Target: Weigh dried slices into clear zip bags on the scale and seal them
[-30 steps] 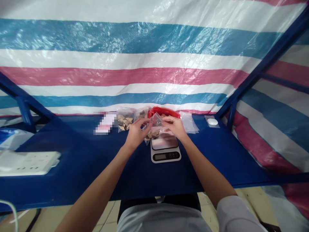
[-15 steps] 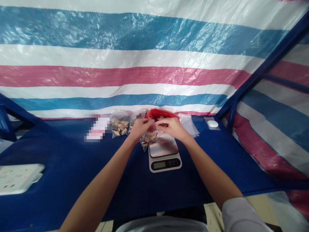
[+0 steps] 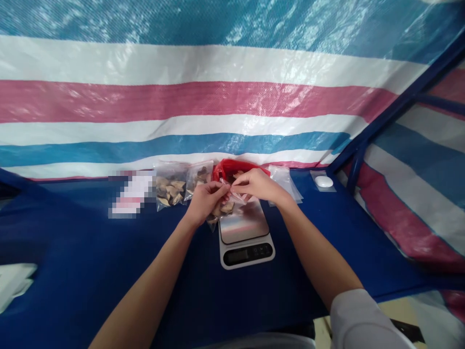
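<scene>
Between my two hands hangs a clear plastic bag [image 3: 227, 208] with brown, dried-looking pieces in it. My left hand [image 3: 206, 199] pinches the top edge of this bag on one side. Fingers of my right hand [image 3: 258, 185] are closed on the same edge, close to the left fingertips. Below them stands a white kitchen scale [image 3: 247, 259] with a shiny metal plate [image 3: 245, 225]; the bag hangs over its left edge. Just behind my hands lies an open red bag [image 3: 228, 167] with brown pieces inside, partly hidden by my fingers.
Two filled clear bags, one larger [image 3: 170, 189] and one smaller [image 3: 200, 178], stand left of my hands. Flat clear bags [image 3: 285, 184] lie to the right, with a white oval object [image 3: 323, 182] beyond. A white power strip [image 3: 14, 281] sits at the left edge. Striped sheeting [image 3: 203, 102] closes off the back.
My view has tilted down and shifted slightly. Both hands remain at the clear bag's top edge, with the fingers slightly moved. The scale's display looks darker now.
</scene>
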The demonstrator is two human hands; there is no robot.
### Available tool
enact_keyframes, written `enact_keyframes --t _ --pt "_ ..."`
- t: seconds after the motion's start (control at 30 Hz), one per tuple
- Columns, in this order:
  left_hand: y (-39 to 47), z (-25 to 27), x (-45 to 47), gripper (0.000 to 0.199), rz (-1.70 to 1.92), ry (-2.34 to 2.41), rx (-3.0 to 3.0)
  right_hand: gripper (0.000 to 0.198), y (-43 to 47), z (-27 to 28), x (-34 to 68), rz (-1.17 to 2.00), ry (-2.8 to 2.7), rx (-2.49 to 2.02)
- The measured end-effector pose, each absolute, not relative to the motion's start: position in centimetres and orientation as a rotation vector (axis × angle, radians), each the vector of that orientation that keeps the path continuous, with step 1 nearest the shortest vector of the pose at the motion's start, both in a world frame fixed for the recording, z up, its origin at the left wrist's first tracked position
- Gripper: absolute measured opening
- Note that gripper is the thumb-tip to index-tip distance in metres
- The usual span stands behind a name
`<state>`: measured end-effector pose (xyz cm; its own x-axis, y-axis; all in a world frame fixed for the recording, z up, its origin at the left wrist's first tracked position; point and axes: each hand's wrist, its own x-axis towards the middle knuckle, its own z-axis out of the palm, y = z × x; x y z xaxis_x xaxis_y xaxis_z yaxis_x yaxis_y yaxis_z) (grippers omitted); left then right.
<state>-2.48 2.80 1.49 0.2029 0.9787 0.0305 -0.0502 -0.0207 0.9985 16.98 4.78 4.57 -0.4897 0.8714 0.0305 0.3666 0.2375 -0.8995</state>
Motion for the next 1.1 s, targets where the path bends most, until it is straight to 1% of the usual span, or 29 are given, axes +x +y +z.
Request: enact_keyframes --t 0.17,0.33,0.47,0.57,0.77,0.87,0.97,1.1 --pt "2.3 1.9 -2.4 0.034 1.075 1.007 1.281 0.014 4.7 5.0 17.2 1.32 -1.914 -1.139" --pt "2.2 2.2 -2.5 0.039 1.063 1.006 1.31 0.014 4.5 5.5 17.3 1.326 -1.878 -1.113" --pt "2.4 2.4 -3.4 0.04 1.06 1.044 1.347 0.017 4.8 5.2 18.1 1.22 -1.84 -1.13" --pt "2.5 3.2 -4.1 0.038 1.042 1.133 1.514 0.018 5.0 5.2 18.7 1.152 -1.857 -1.169" --pt "2.8 4.9 -3.6 0.025 0.958 1.33 1.8 0.018 4.4 6.0 18.6 1.077 -1.973 -1.142" --pt "3.5 5.1 -2.8 0.022 0.932 1.374 1.836 0.019 4.1 6.5 18.3 0.939 -2.06 -1.148" --pt "4.2 5.0 -2.0 0.023 0.964 1.412 1.841 0.021 3.9 6.5 17.8 0.788 -2.112 -1.183" --pt "4.4 5.4 -1.8 0.019 0.938 1.473 1.949 0.018 4.0 5.8 17.4 0.789 -2.106 -1.234"
